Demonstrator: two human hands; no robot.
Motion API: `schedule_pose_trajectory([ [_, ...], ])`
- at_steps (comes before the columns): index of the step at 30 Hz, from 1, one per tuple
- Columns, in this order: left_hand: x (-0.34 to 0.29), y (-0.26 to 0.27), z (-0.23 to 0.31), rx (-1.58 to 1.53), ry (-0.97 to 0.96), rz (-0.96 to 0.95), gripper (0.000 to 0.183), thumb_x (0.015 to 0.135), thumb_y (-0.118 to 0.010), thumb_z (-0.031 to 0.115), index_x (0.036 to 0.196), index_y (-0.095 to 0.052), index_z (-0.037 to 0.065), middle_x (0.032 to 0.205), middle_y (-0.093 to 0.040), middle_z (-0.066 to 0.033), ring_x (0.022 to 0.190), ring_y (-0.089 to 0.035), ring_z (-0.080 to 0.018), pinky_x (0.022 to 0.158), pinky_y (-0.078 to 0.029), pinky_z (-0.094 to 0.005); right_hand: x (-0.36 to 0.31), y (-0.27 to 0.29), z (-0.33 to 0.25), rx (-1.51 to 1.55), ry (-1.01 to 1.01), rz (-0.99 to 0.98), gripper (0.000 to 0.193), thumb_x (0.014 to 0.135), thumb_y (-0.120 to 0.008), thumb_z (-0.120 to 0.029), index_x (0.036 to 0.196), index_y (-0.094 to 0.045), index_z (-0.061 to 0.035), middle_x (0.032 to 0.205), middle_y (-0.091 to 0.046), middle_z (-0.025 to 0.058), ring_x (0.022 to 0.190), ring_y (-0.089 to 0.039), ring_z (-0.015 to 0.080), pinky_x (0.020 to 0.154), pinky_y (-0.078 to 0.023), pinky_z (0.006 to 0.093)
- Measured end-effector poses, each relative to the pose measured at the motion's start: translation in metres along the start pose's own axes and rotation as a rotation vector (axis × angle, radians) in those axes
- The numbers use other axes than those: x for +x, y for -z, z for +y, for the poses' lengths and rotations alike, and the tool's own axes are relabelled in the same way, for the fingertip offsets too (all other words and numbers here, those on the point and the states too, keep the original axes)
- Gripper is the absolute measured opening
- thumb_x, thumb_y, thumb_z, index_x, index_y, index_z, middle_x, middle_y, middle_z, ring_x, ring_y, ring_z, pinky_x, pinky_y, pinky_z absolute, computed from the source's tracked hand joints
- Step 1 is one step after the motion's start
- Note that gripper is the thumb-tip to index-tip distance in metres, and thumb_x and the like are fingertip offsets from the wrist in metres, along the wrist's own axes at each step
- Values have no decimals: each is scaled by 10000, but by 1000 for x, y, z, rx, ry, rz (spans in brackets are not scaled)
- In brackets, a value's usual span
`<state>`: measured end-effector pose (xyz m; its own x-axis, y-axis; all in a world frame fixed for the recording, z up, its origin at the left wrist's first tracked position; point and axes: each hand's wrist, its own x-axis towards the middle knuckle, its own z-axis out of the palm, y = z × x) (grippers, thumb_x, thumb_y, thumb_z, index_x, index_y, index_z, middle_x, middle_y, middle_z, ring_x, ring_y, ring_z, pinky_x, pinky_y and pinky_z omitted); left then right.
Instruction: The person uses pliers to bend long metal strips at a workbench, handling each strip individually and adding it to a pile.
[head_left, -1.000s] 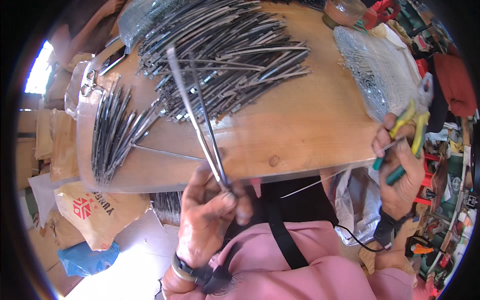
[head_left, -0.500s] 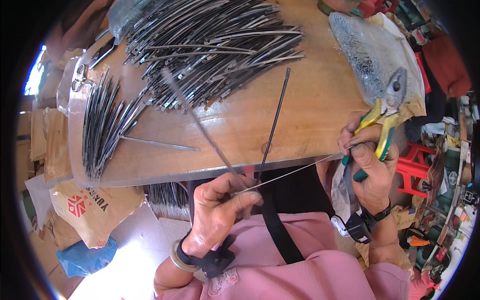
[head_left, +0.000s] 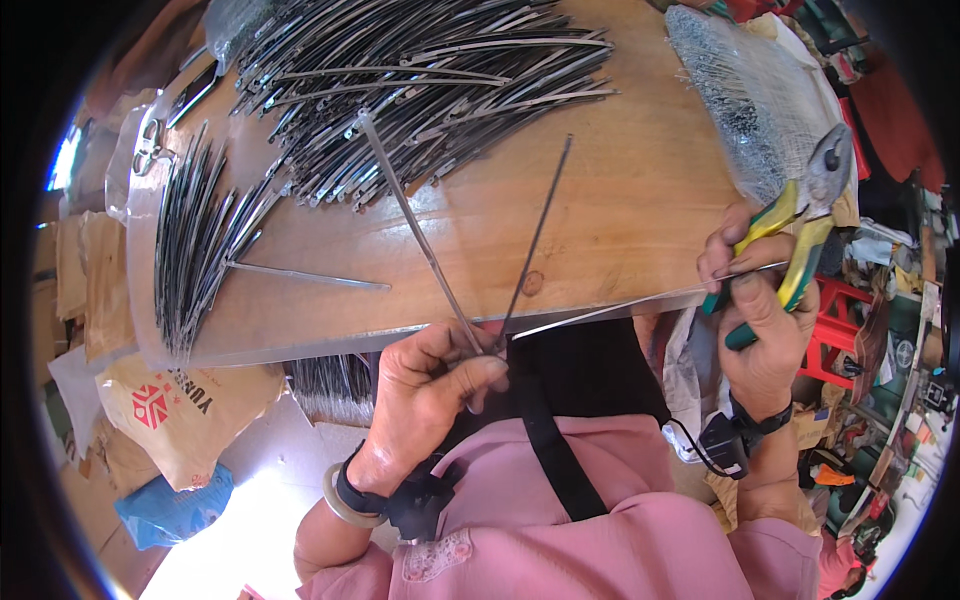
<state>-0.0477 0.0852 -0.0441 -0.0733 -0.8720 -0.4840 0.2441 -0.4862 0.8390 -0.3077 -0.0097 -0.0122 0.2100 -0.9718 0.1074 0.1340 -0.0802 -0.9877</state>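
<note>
My left hand [head_left: 432, 385] is closed in a pinch on the lower ends of two thin metal strips. The silvery strip [head_left: 412, 215] slants up to the left and the dark strip [head_left: 540, 235] up to the right, forming a V. My right hand [head_left: 765, 320] is wrapped round pliers [head_left: 826, 170] with yellow and green handles, their jaws pointing up. Its thumb and fingers also pinch a thin metal rod [head_left: 610, 309], which reaches across to beside my left fingertips. Whether the rod's tip touches the strips I cannot tell.
A large heap of metal strips [head_left: 420, 90] covers the far tabletop [head_left: 620, 215]. A smaller bunch [head_left: 190, 250] and one loose strip [head_left: 310, 276] lie at left, near scissors [head_left: 150, 145]. A bundle of thin wires [head_left: 745, 110] sits far right. A red stool [head_left: 835, 320] stands beyond my right hand.
My right hand has moved right with the pliers and rod. The rod's left end, earlier under my left thumb, now shows outside the left fingers. The view has shifted slightly.
</note>
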Motion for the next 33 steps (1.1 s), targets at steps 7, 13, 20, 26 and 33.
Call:
schedule_pose_trajectory([
  [7,-9,-13,6,-23,32,9,68,850,-643,-67,903,-619,-32,735,-645,-38,594,-518,-46,553,-420,-187,-10,-8,-1,75,-148,-21,197,831,-707,-102,941,-577,-3,1087,-495,141,839,-517,202,725,-420,334],
  [13,-3,0,11,45,9,27,69,861,-632,-65,925,-620,-42,721,-645,-38,593,-520,-44,548,-418,-184,-12,-19,14,275,-100,46,180,817,-710,-12,960,-615,45,1083,-548,140,858,-550,141,747,-451,267],
  [20,-8,-7,9,22,-5,-6,130,841,-680,-38,956,-620,-39,763,-687,-115,582,-581,-96,523,-438,-199,-13,-17,9,219,-110,48,180,827,-709,-9,970,-618,51,1102,-551,150,827,-556,116,685,-451,233],
  [26,-9,-12,13,95,1,-40,56,859,-635,-59,906,-623,-30,717,-606,-1,632,-500,-42,575,-422,-201,-21,-19,18,-32,-93,-28,158,845,-696,-46,975,-621,5,1101,-531,141,840,-539,151,694,-458,280],
  [33,-5,-14,20,223,-76,-117,88,871,-611,-83,937,-595,-28,728,-569,4,663,-478,-53,600,-416,-209,-36,-48,29,-7,-219,-85,132,817,-731,-43,942,-696,-26,1020,-626,80,866,-601,150,782,-471,275],
])
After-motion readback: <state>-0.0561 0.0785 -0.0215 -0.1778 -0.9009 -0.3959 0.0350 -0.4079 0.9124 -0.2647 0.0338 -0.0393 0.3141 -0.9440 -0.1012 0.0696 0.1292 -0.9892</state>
